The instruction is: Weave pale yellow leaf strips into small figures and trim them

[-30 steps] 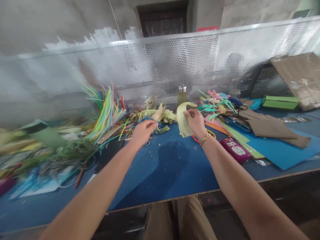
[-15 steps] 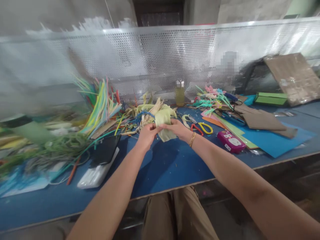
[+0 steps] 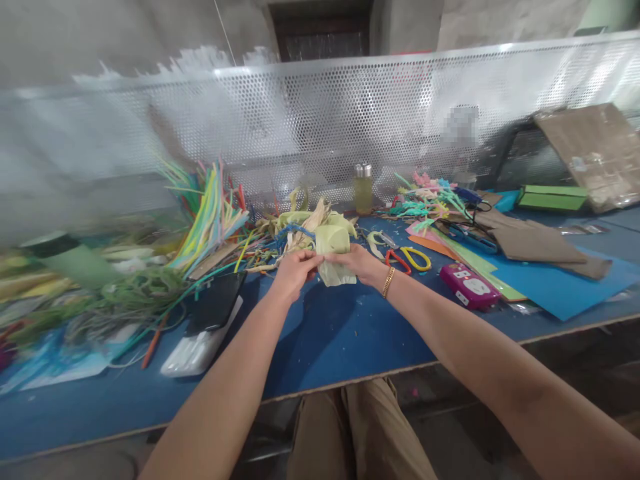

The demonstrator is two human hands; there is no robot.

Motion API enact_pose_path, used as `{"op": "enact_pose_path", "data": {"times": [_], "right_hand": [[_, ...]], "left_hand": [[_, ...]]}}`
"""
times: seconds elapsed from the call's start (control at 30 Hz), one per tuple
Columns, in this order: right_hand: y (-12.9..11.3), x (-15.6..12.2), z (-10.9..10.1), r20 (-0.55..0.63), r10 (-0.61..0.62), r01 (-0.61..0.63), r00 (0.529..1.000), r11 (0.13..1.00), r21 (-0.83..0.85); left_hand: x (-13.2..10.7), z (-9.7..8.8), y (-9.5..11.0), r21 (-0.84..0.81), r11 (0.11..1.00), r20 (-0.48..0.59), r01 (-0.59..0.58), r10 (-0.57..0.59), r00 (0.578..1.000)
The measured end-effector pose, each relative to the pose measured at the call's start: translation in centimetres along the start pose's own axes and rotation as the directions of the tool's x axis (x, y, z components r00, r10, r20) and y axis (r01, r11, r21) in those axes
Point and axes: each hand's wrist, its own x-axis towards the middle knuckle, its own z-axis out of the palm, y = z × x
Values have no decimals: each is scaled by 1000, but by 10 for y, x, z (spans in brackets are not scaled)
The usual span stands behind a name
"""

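Above the blue tabletop, a pale green corn husk (image 3: 334, 241) is held between my two hands, its lower end hanging over my fingers. My left hand (image 3: 296, 272) pinches its left edge with thumb and forefinger. From the other side my right hand (image 3: 366, 263) grips it, with part of its fingers hidden by the husk. Just behind lies a heap of dry husks (image 3: 316, 217) with a bit of blue cord (image 3: 293, 230). Scissors with red and yellow handles (image 3: 414, 259) rest to the right of my right hand.
To the left are bundled colored pipe cleaners (image 3: 213, 213), green twine (image 3: 150, 290) and a black phone (image 3: 215, 303) on a white box. At right are a purple case (image 3: 469, 287), blue paper (image 3: 540, 283) and cardboard (image 3: 530, 243). A glass jar (image 3: 363, 190) stands behind, before a perforated metal panel (image 3: 325, 127).
The husk's upper part now looks folded or curled over, and its lower end spreads wider between my hands. Both hands stay on it. The view has shifted slightly.
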Motion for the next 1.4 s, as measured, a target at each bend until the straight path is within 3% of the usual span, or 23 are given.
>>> {"op": "enact_pose_path", "data": {"times": [0.17, 0.6, 1.1, 1.4], "right_hand": [[-1, 0, -3, -16, 7, -7, 1000, 999, -52], [1, 4, -6, 31, 9, -7, 999, 998, -56], [-5, -3, -4, 55, 4, 4, 998, 990, -140], [-8, -4, -11, 179, 30, -14, 983, 996, -90]], "left_hand": [[1, 0, -3, -29, 997, 41, 74, -73, 996], [0, 3, -4, -49, 994, 67, 96, -92, 993], [3, 2, -8, -253, 939, 130, 235, -208, 969], [4, -5, -5, -293, 922, 211, 251, -194, 958]]}}
